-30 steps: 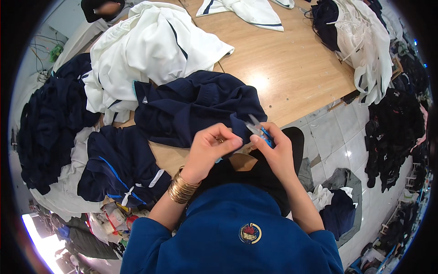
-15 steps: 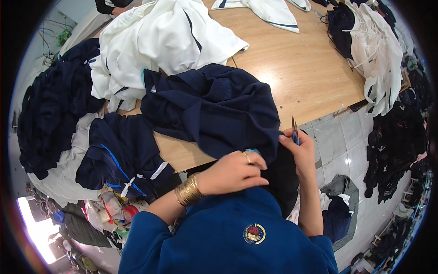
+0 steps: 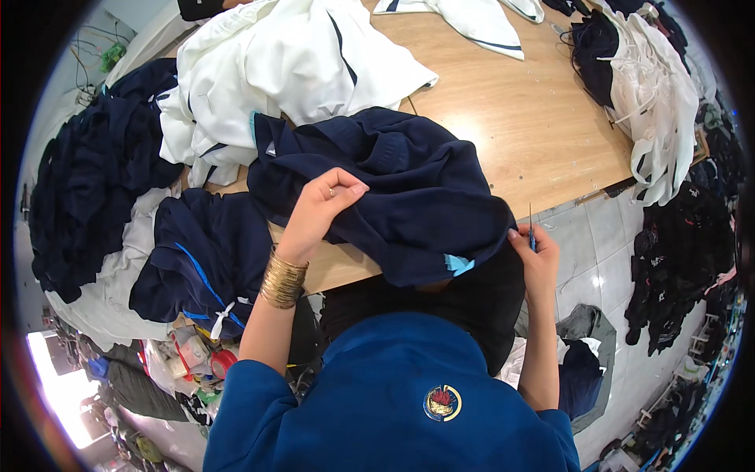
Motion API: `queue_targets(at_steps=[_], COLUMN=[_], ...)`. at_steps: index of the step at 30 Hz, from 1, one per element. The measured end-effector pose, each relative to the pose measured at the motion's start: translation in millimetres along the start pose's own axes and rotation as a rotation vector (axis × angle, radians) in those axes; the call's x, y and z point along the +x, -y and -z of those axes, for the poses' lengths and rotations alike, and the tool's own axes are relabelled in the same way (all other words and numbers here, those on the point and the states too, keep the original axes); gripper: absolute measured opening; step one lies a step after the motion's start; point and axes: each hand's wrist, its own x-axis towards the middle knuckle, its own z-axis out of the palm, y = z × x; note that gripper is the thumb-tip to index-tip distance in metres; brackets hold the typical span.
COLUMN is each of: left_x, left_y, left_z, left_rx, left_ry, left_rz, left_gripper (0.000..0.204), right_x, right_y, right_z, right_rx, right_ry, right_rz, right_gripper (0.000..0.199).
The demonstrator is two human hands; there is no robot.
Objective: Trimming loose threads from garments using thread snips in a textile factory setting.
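A navy knit garment (image 3: 417,200) lies bunched over the near table edge and onto my lap. A small light-blue piece (image 3: 458,264) shows at its near edge. My left hand (image 3: 324,206), with a ring and a gold bangle stack at the wrist, is closed in a pinch on a fold at the garment's left part. In my right hand (image 3: 538,258) is a small pair of scissors (image 3: 532,236), blades pointing up and away. The thumb and finger of that hand also pinch the garment's right edge.
White garments (image 3: 291,67) with navy trim lie heaped at the far left on the wooden table (image 3: 550,149). Navy piles (image 3: 102,173) and a navy garment with blue piping (image 3: 197,252) sit left. White straps (image 3: 657,102) hang over the right edge. Part of another person shows at the top left.
My left hand has moved up and left from my lap onto the garment. The garment's near edge has spread to the right, exposing the light-blue piece. My right hand has shifted slightly right.
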Motion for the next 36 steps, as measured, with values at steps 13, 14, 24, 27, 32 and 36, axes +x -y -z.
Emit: queue_targets(at_steps=[13,14,24,27,32,36], left_x=[-25.0,-25.2,-27.6,-27.8,-29.5,-28.3], left_y=[-19.9,-20.2,-19.8,-19.6,-23.5,-13.1], left_z=[-55.0,-56.9,-63.5,-63.3,-55.2,-53.7], left_rx=[-0.082,-0.082,-0.028,0.015,0.372,0.633], left_ry=[0.019,0.021,0.043,0.082,0.226,0.12], left_rz=[-0.028,-0.027,-0.096,-0.166,-0.222,-0.451], left_gripper=[0.021,0.021,0.022,0.022,0.028,0.031], right_x=[-22.4,-24.8,-20.2,-4.6,-8.4,-7.6], right_y=[50.6,57.4,77.9,65.9,79.5,93.1], right_z=[-59.9,-64.8,-73.2,-62.5,-59.3,-57.9], right_rx=[-0.244,-0.244,-0.028,-0.069,0.185,0.168], right_ry=[0.151,0.188,0.304,0.586,0.476,0.475], right_rz=[0.419,0.467,0.196,0.0,0.059,0.042], right_gripper=[0.029,0.028,0.022,0.016,0.015,0.017])
